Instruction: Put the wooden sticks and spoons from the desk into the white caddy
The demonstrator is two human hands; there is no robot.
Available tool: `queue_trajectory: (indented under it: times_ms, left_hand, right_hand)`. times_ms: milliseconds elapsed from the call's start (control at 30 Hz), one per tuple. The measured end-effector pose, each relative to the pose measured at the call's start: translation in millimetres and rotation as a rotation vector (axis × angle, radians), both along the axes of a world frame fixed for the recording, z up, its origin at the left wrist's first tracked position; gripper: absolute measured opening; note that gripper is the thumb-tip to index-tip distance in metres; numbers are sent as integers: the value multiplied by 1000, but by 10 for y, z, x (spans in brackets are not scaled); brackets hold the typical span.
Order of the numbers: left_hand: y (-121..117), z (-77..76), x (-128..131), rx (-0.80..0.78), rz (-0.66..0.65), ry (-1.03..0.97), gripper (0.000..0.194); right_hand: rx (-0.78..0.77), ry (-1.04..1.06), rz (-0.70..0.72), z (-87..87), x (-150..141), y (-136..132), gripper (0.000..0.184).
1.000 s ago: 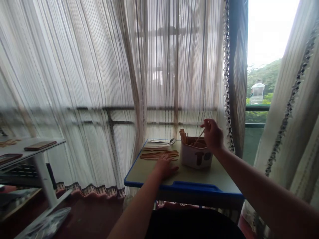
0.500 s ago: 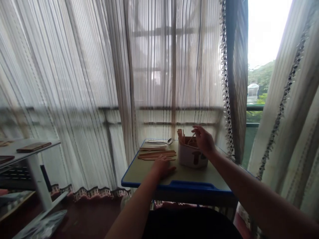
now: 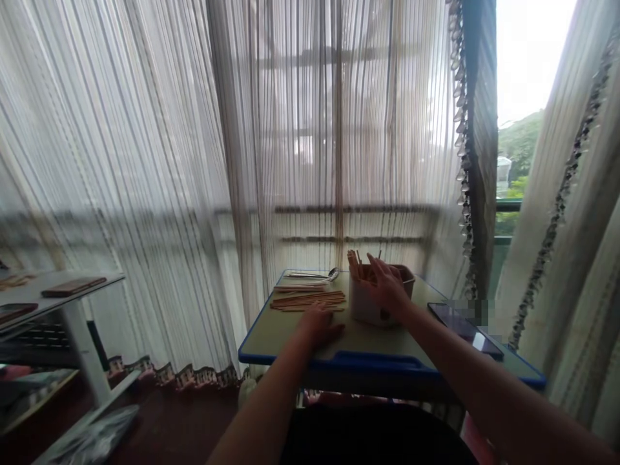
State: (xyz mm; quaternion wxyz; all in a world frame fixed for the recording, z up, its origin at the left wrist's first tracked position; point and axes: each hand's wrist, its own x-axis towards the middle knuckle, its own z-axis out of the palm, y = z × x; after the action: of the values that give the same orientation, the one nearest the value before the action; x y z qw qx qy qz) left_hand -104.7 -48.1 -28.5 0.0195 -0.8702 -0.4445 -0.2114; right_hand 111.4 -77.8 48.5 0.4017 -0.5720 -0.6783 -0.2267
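Observation:
My left hand rests palm down on the small desk, fingers spread. Its fingertips touch or nearly touch the near edge of a row of brown chopsticks. Behind these lie lighter chopsticks and metal utensils, among them a slotted spoon. My right hand is over a pale utensil box, fingers stretched toward its left part, where wooden sticks stand upright. Nothing plainly shows in that hand; its thumb side is hidden. A thin stick rises just behind the fingers.
A dark flat tablet-like device lies on the desk's right side, under my forearm. The desk has a raised blue rim. At left, a white table holds a brown flat case. Sheer curtains hang behind the desk.
My right hand has moved left and lower over the box; the white stick it pinched is no longer visible. The left hand stays put. The view has shifted, showing the dark device.

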Motion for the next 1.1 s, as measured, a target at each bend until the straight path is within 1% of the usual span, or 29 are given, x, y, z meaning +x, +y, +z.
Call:
queue_trajectory:
  times_ms: [100,167,233,300,367,400,467,567,633,700,767,833,967,1100]
  left_hand:
    - [12,-17,11,63,32,-14,48]
    - [24,-30,22,69,74,-8,43]
    - [33,-37,34,69,106,3,37]
    - [41,-39,43,73,117,17,32]
    - [46,-38,49,82,112,25,27]
    - [48,-37,50,83,110,28,25]
    - [48,-35,52,79,118,30,24]
    - [41,-34,52,82,178,19,30]
    - [38,-36,51,97,234,21,30]
    - [38,-39,50,100,279,38,25]
    - [41,-41,49,88,281,53,24]
    - [41,-39,50,79,236,57,24]
    - [37,-30,63,80,134,33,22]
    - [36,-27,79,132,60,-15,21]
  right_hand:
    - [93,16,6,-44,-31,-38,73]
    - [182,36,6,-143,-50,-94,72]
    - [274,68,-2,-310,-60,-160,69]
    - [354,106,-3,-516,-56,-223,63]
    - [389,122,24,-705,-44,-271,56]
    - [378,125,50,-778,-40,-290,51]
    - [275,107,129,-868,-44,-318,41]
    - [-27,47,228,-891,-81,-341,29]
    - [-220,11,231,-876,-110,-348,26]
    - [-342,6,211,-859,-126,-349,24]
    - [-398,17,204,-850,-126,-349,23]
    - [-414,27,209,-847,-116,-348,23]
    - [-416,59,226,-862,-91,-326,26]
    - [-399,115,280,-883,-79,-278,34]
